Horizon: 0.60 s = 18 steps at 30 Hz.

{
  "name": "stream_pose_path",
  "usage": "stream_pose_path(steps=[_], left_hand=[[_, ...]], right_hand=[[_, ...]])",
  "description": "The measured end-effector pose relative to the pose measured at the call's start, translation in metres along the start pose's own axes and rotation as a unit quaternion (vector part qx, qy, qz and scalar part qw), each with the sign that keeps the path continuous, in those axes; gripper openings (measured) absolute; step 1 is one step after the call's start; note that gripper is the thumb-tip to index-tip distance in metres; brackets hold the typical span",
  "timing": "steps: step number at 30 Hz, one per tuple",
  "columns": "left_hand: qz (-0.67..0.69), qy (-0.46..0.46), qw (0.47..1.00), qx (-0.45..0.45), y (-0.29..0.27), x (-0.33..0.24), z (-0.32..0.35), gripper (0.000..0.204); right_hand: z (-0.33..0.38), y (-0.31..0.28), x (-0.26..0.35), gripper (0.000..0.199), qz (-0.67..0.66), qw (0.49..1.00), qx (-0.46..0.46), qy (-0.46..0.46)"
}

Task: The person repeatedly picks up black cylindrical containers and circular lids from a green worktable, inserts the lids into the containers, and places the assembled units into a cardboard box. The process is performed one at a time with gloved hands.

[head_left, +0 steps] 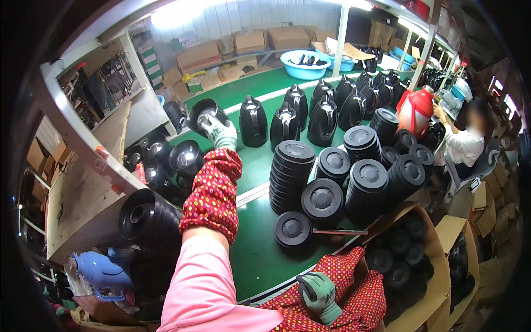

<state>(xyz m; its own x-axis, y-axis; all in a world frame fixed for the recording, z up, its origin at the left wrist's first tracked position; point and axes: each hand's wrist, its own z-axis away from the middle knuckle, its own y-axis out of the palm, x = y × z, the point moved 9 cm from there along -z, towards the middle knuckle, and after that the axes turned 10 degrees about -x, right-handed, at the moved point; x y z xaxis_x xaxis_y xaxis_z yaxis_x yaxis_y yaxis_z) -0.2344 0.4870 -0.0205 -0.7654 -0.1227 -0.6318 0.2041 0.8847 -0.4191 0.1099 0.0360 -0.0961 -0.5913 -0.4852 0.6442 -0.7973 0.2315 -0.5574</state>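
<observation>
The black kettle body (203,112) lies tilted at the far left of the green desk (260,260), its open mouth facing the camera and showing a shiny metal interior. The left hand (219,131), in a grey-green work glove, reaches out to it with fingers curled over the lower rim, grasping the body. The left forearm carries a red patterned sleeve cover (213,193) over a pink sleeve. The right hand (319,294), gloved alike, rests low at the near edge of the desk, its fingers clenched around a small dark object that cannot be identified. Just right of the grasped body stand upright black kettle bodies with handles (287,119) in a curving row. Nearer, stacks of round black base discs (290,174) crowd the desk centre, with a single disc (292,228) lying flat in front. A cardboard box (442,276) of the same discs sits at lower right. More open kettle bodies (185,157) fill the shelf to the left. A blue power tool (102,274) lies at lower left. Another person in white (467,144) sits at the far right, handling a red kettle body (417,108).
</observation>
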Motion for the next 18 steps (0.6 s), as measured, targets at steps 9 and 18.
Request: stream_pose_path(steps=[9,18], left_hand=[[0.322,0.195,0.925,-0.049,-0.245,-0.128,0.071,0.041],[0.356,0.336,0.814,0.311,-0.389,-0.145,0.206,0.037]], right_hand=[[-0.01,-0.018,-0.024,0.059,-0.181,0.969,-0.068,0.157],[-0.095,-0.104,0.065,0.07,-0.337,0.864,-0.049,0.37]])
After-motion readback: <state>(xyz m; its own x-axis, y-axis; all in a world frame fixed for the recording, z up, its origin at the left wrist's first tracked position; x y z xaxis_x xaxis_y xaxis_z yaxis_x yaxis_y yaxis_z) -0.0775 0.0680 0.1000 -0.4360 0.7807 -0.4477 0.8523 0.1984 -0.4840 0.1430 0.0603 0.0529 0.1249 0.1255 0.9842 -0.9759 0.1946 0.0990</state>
